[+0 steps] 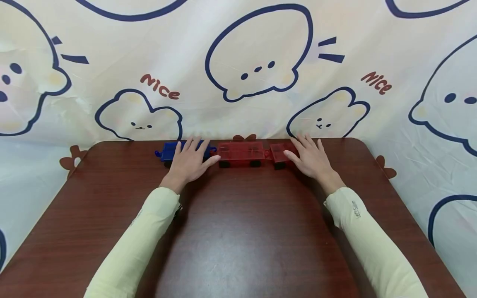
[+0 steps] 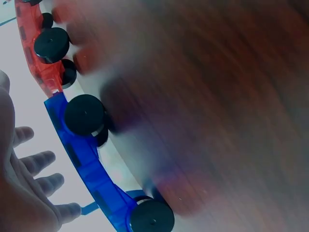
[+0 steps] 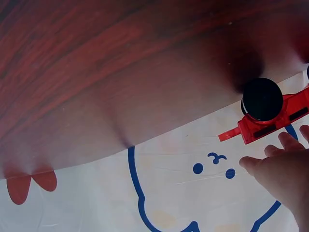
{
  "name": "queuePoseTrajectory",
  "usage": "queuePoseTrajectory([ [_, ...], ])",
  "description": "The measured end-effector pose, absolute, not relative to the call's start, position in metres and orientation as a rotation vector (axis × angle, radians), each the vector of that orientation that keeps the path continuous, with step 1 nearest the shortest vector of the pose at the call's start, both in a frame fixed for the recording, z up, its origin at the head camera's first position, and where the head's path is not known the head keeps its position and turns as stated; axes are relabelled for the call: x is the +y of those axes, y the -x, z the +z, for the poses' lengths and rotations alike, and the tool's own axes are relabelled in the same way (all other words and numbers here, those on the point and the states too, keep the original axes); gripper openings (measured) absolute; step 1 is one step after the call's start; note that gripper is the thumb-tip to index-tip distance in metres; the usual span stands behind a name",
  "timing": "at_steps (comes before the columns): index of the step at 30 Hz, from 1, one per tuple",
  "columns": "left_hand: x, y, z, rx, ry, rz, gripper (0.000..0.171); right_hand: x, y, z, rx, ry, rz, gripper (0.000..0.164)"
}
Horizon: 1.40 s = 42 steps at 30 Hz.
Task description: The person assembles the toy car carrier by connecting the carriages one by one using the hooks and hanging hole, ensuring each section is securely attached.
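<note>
A row of toy train cars lies along the table's far edge. At its left end a blue car [image 1: 169, 151] [image 2: 84, 162] with black wheels is partly covered by my left hand [image 1: 188, 163] [image 2: 26, 188], whose fingers are spread and straight. A longer see-through red car [image 1: 241, 152] [image 2: 31, 21] is linked in the middle. Another red car [image 1: 277, 153] [image 3: 297, 107] follows on the right, its far end hidden behind my right hand [image 1: 311, 159] [image 3: 285, 169]. That hand's fingers are also extended. Whether either hand touches its car, I cannot tell.
The dark brown wooden table [image 1: 246, 227] spreads out in front of the cars, with rounded far corners. A pale cloth [image 1: 257, 116] printed with cartoon bears hangs right behind the far edge and along both sides.
</note>
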State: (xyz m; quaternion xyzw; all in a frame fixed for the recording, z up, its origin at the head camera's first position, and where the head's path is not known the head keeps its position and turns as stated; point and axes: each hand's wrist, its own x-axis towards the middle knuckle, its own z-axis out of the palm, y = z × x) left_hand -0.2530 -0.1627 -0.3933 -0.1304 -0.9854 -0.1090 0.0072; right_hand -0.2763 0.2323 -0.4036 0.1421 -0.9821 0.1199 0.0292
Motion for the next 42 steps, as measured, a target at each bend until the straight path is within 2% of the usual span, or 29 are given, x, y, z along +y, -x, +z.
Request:
queuePoseTrajectory([
  [11, -0.151, 0.256, -0.394, -3.072, 0.429, -0.323, 0.093, 0.227, 0.279, -0.399, -3.022, -0.451, 0.371, 0.079],
  [23, -0.133, 0.258, -0.395, -3.043, 0.479, -0.353, 0.086, 0.229, 0.281, -0.402, -3.017, -0.450, 0.369, 0.077],
  [42, -0.118, 0.264, -0.400, -3.069, 0.493, -0.356, 0.082, 0.231, 0.285, -0.409, -3.057, -0.383, 0.423, 0.080],
])
